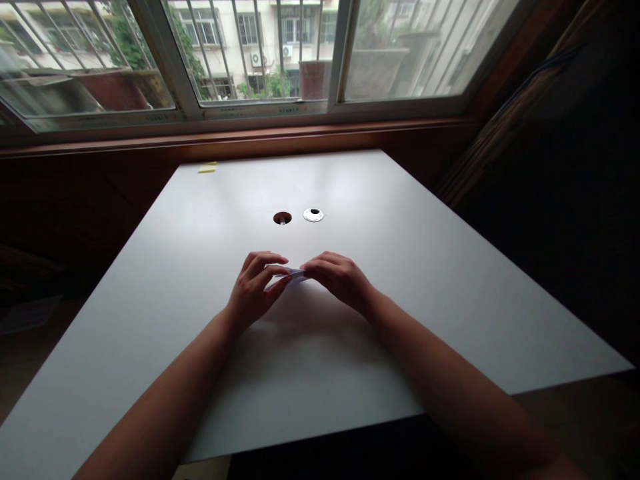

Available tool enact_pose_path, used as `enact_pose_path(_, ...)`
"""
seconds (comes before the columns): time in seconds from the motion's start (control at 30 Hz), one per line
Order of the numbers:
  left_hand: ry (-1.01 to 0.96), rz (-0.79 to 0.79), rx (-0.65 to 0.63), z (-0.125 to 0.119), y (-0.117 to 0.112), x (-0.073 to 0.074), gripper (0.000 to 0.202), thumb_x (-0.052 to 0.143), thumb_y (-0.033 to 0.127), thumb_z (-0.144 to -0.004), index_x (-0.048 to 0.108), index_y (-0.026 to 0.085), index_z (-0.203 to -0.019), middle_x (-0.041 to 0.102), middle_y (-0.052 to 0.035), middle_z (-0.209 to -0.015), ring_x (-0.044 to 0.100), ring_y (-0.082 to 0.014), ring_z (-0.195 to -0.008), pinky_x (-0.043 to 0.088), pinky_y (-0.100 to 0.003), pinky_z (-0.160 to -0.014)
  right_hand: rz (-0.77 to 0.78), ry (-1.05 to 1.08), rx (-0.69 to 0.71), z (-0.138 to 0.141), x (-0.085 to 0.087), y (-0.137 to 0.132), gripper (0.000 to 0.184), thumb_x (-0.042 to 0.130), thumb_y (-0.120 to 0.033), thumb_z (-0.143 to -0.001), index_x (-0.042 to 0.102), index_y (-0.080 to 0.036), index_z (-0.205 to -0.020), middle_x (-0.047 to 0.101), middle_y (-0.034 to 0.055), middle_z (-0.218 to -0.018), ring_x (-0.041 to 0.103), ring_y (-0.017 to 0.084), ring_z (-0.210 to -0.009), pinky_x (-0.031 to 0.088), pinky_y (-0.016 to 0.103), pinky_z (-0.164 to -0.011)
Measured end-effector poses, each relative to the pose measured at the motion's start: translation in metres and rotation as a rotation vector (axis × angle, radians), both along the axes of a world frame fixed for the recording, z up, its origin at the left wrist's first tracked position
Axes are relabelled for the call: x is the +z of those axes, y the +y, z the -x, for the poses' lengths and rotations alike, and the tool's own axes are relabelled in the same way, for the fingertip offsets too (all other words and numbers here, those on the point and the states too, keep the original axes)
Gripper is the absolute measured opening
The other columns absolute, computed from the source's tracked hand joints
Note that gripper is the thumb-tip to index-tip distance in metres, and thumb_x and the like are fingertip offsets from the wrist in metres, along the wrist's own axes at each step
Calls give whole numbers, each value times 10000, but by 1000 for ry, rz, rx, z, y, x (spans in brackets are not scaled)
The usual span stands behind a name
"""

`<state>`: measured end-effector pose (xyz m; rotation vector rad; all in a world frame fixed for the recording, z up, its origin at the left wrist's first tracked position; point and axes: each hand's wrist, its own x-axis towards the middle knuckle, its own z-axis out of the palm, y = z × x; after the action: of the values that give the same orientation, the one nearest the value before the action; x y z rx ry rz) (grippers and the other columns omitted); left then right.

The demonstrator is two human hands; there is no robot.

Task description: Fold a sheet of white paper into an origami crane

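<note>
Between my two hands is a small piece of folded white paper [296, 274], held just above the white table [320, 400]. My left hand [256, 287] pinches its left side between thumb and fingers, with the upper fingers curved over it. On the other side, my right hand [337, 277] has its fingers pressed together on the paper's right end. The fingers cover much of the paper, so its full shape is hidden. A soft shadow falls on the tabletop below both hands.
Beyond the hands, the tabletop has a round cable hole [283, 218], and a white round grommet cover [313, 215] lies beside it. Yellow strips [207, 167] sit near the far left corner. A barred window [260, 53] rises behind the table's far edge.
</note>
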<state>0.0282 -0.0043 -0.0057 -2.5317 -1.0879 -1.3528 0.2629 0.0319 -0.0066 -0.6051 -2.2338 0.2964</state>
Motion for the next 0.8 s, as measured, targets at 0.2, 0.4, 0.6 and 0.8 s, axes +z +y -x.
enact_pose_path(0.2,0,-46,12,0,0,2,164,706,158,-832,644,240,-960,681,-38,-1027,601,-201,-999,532,-438,-941,-55,-27,-39,2,0,0,189,603,-280,-935,662,-237,-1109,729,62,-989,646,184,-883,514,344,-808)
enact_pose_path(0.4,34,-100,76,0,-3,1,196,737,157,-805,657,256,-954,679,-28,-1049,575,-209,-1041,521,-436,-957,-165,-23,-127,5,3,-5,175,670,-305,-886,677,-273,-1058,690,46,-1123,577,223,-1017,484,406,-894)
enact_pose_path(0.6,100,-116,87,-2,-4,0,212,727,183,-820,671,287,-995,679,-26,-1066,575,-223,-1057,510,-448,-968,-184,-37,-101,9,-1,-6,123,664,-271,-887,695,-297,-1003,689,31,-1065,563,227,-1006,488,414,-876)
enact_pose_path(0.8,157,-95,107,-2,-4,2,264,724,201,-823,677,306,-1060,666,-32,-1126,552,-245,-1108,498,-471,-978,-198,-48,-97,10,0,-7,140,662,-251,-886,697,-301,-1012,689,31,-1048,563,227,-1006,488,416,-872)
